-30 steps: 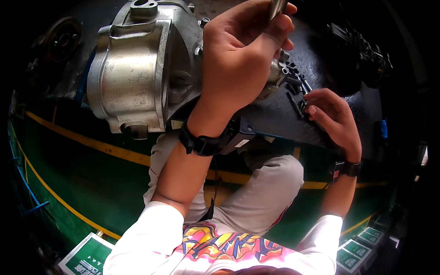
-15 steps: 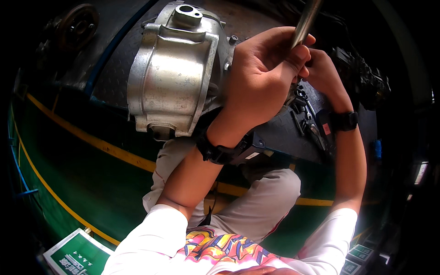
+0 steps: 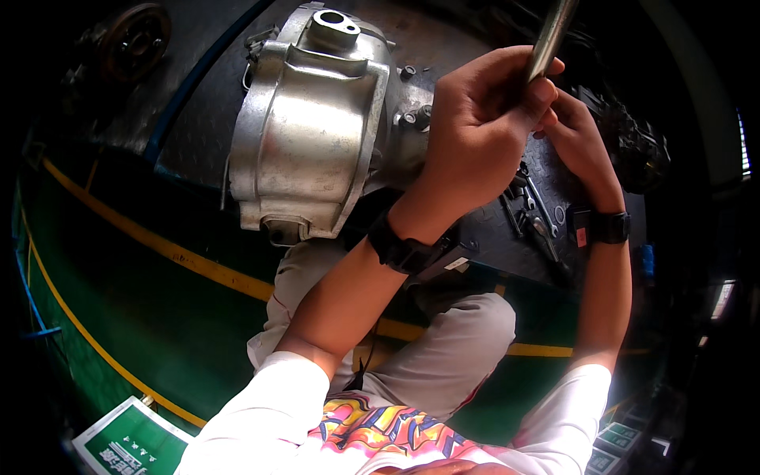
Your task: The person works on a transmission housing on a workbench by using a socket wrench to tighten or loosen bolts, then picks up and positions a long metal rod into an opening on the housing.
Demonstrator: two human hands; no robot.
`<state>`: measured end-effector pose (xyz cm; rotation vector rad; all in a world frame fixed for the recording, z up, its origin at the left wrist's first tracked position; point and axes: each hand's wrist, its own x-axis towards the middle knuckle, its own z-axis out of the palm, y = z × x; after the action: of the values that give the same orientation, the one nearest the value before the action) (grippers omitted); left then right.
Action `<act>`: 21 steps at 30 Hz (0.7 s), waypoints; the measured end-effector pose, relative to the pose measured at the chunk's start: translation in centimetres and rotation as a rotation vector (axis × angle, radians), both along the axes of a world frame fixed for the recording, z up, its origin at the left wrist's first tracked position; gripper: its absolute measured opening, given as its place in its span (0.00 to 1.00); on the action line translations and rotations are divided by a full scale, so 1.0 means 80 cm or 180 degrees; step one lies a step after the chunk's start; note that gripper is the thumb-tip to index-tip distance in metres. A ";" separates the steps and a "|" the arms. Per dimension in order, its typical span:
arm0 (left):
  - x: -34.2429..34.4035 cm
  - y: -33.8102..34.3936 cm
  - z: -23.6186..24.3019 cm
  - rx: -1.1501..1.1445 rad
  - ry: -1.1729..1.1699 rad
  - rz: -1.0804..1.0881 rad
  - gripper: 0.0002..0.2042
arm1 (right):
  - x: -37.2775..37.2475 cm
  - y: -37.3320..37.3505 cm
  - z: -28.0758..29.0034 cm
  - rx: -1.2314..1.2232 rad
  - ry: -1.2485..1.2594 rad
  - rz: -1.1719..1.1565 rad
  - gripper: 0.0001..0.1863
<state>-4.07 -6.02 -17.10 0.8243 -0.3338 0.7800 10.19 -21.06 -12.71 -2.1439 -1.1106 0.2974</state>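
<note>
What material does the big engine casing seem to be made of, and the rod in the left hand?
The engine casing looks like cast aluminium: dull silver-grey, with soft rounded edges and a matte, slightly stained surface. The rod, gripped by the left hand, looks like polished steel, smooth with a bright streak along it.

The engine casing (image 3: 309, 134) sits on the surface (image 3: 214, 103) at left – the left hand (image 3: 483, 119) just right of it, the right hand (image 3: 582, 146) behind, loose tools (image 3: 534, 210) beneath them
</note>
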 end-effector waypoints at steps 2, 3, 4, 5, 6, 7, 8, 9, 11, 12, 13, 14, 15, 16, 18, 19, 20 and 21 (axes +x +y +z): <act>0.009 0.006 0.011 -0.0014 -0.0156 0.0037 0.13 | -0.018 -0.003 0.022 0.0436 0.0681 0.0498 0.18; 0.021 0.003 0.015 -0.0204 -0.0360 0.0104 0.13 | -0.042 -0.004 0.030 0.0511 0.0673 0.0711 0.20; 0.030 0.002 0.020 -0.0375 -0.0565 0.0180 0.12 | -0.045 -0.002 0.033 0.0427 0.0571 0.1058 0.18; 0.035 0.004 0.023 -0.0496 -0.0619 0.0214 0.14 | -0.050 0.004 0.028 0.0545 0.0286 0.0981 0.17; 0.042 0.002 0.024 -0.0507 -0.0640 0.0158 0.14 | -0.054 0.004 0.020 0.0638 -0.0006 0.0852 0.16; 0.044 0.007 0.026 -0.0539 -0.0511 0.0086 0.16 | -0.056 0.008 0.016 0.0635 -0.0042 0.0815 0.16; 0.046 0.011 0.028 -0.0565 -0.0379 0.0015 0.17 | -0.053 0.015 0.013 0.0717 -0.0465 0.0725 0.16; 0.051 0.012 0.032 -0.0592 -0.0263 -0.0061 0.19 | -0.048 0.020 0.010 0.0787 -0.0905 0.0632 0.16; 0.064 0.009 0.041 -0.0182 -0.0193 -0.0048 0.19 | -0.032 0.019 -0.004 0.0856 -0.0906 0.0428 0.13; 0.068 0.010 0.045 0.0228 -0.0059 0.0048 0.19 | -0.024 0.021 -0.013 0.0876 -0.0805 0.0391 0.12; 0.077 0.007 0.047 0.0404 -0.0106 0.0126 0.18 | -0.016 0.019 -0.021 0.0888 -0.0823 0.0392 0.12; 0.090 0.006 0.043 0.0416 -0.0123 0.0125 0.18 | -0.008 0.016 -0.030 0.0752 -0.0608 0.0143 0.12; 0.100 0.008 0.042 0.0480 -0.0364 0.0049 0.18 | -0.003 0.020 -0.034 0.0638 -0.0394 -0.0079 0.12; 0.108 0.010 0.038 0.0547 -0.0603 -0.0030 0.19 | -0.002 0.019 -0.038 0.0673 -0.0410 -0.0054 0.12; 0.114 0.005 0.029 0.0593 -0.0595 -0.0103 0.25 | -0.005 0.010 -0.050 0.1037 0.0088 -0.0166 0.12; 0.117 0.000 0.027 0.0787 -0.0516 0.0012 0.20 | -0.002 0.010 -0.061 0.1252 0.0287 -0.0198 0.14; 0.119 -0.003 0.025 0.0984 -0.0433 0.0128 0.16 | 0.003 0.007 -0.066 0.1287 0.0292 -0.0192 0.14; 0.117 -0.006 0.024 0.1129 -0.0334 0.0034 0.20 | 0.000 0.006 -0.066 0.1328 0.0289 -0.0201 0.14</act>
<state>5.25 -6.47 -15.15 1.1197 -0.5725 0.7869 10.22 -20.62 -18.00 -1.7734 -0.9546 0.1186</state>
